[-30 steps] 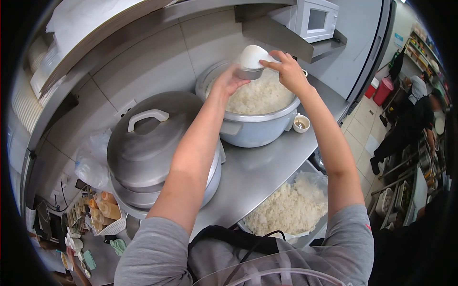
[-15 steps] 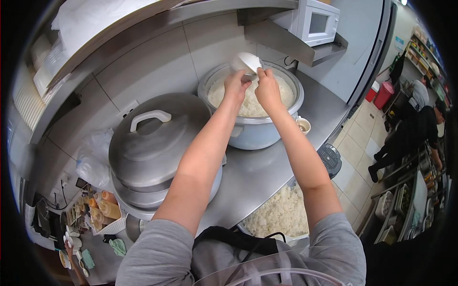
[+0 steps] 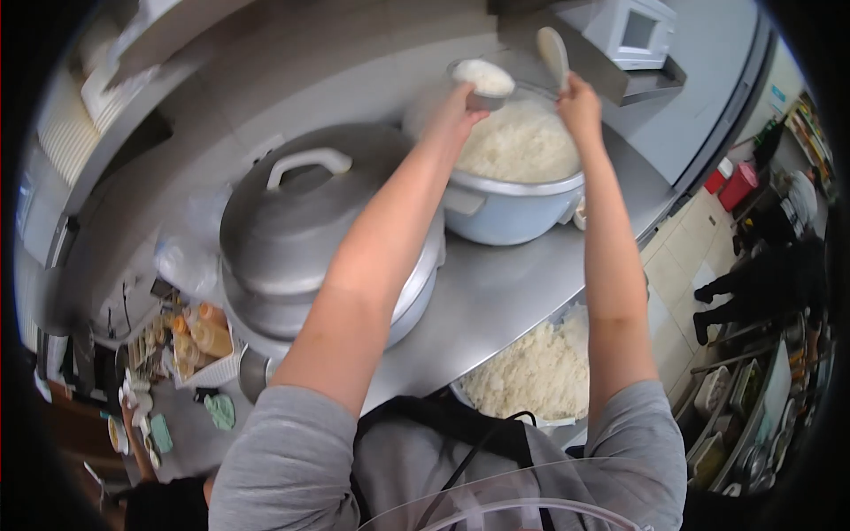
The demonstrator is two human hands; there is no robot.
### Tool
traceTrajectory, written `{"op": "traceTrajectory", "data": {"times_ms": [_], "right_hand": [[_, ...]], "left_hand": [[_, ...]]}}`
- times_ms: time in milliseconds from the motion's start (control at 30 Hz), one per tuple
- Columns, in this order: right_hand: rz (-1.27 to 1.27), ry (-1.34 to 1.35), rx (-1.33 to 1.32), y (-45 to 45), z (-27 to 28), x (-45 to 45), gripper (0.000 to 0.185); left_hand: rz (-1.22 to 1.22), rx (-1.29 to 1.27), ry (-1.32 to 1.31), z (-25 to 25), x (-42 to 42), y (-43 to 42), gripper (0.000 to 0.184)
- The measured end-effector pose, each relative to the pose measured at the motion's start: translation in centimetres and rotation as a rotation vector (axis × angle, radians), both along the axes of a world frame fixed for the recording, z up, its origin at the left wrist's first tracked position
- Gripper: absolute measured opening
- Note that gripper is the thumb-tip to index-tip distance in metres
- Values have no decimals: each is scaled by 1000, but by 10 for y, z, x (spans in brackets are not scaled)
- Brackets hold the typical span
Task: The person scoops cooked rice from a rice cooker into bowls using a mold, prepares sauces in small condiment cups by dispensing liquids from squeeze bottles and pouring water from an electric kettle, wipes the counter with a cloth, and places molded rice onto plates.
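Counter (image 3: 496, 274): steel, crossing the frame's centre diagonally.
Left hand (image 3: 464, 108): I grip a metal cup (image 3: 492, 102) heaped with rice (image 3: 483, 76), upper centre.
Right hand (image 3: 580, 108): I hold a paddle (image 3: 553, 57), blade up, upper right of centre.
Pot (image 3: 506, 223): uncovered, rice inside, right of upper centre.

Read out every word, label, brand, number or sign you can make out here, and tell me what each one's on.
No text is readable.
Microwave: any marking is too small and blurred.
Small blue patch on the far wall, perhaps a sign: too small.
Bottles: no lettering discernible.
Bowl, paddle, pot: none visible.
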State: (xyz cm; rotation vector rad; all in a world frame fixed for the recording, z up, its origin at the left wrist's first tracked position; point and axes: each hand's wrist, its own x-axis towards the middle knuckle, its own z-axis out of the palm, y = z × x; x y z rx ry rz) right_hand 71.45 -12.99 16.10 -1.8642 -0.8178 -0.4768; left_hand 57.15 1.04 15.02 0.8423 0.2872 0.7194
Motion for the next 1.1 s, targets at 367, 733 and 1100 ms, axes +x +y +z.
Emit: {"op": "traceTrajectory", "data": {"times_ms": [367, 733, 1100], "right_hand": [[257, 171, -325, -19, -75, 69, 53], [784, 248, 270, -5, -9, -201, 22], [1517, -25, -374, 8, -63, -610, 17]], "left_hand": [[52, 165, -5, 61, -291, 45, 39], [676, 139, 136, -11, -624, -87, 39], [432, -137, 250, -97, -742, -136, 34]]}}
